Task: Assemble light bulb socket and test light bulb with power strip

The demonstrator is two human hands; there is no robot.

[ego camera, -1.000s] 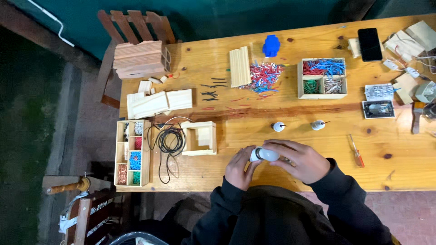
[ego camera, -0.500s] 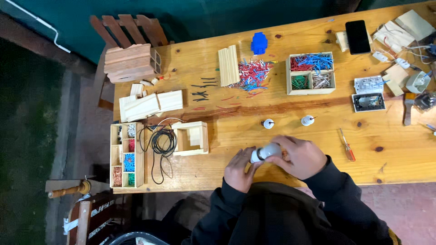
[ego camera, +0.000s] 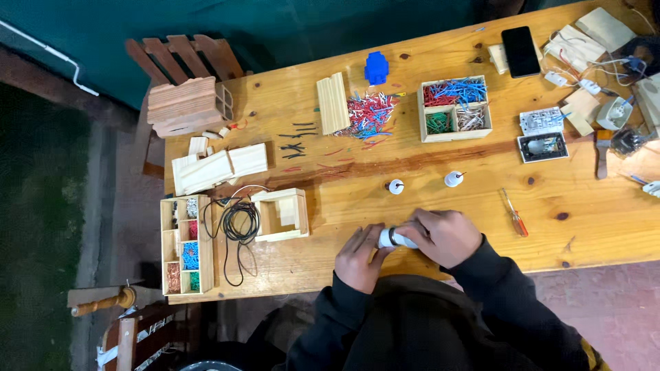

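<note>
Hands barely shifted from the earlier frames; white fitting stayed gripped at the near edge of the tabletop (ego camera: 591, 227).

My left hand (ego camera: 359, 257) and right hand (ego camera: 445, 237) were both closed round a small white cylindrical fitting (ego camera: 394, 238) with a dark band, held between them just above the wood, directly in front of me. It looked like light, rigid plastic, smooth enough to slip, so I judged the best hold was across the body on either side of the band, without squeezing hard. Two similar white fittings (ego camera: 395, 186) stood apart farther back, a red-handled screwdriver (ego camera: 514, 221) lay to my right, and a coil of black wire (ego camera: 240, 223) lay to my left beside a small open wooden box (ego camera: 280, 214).
</note>
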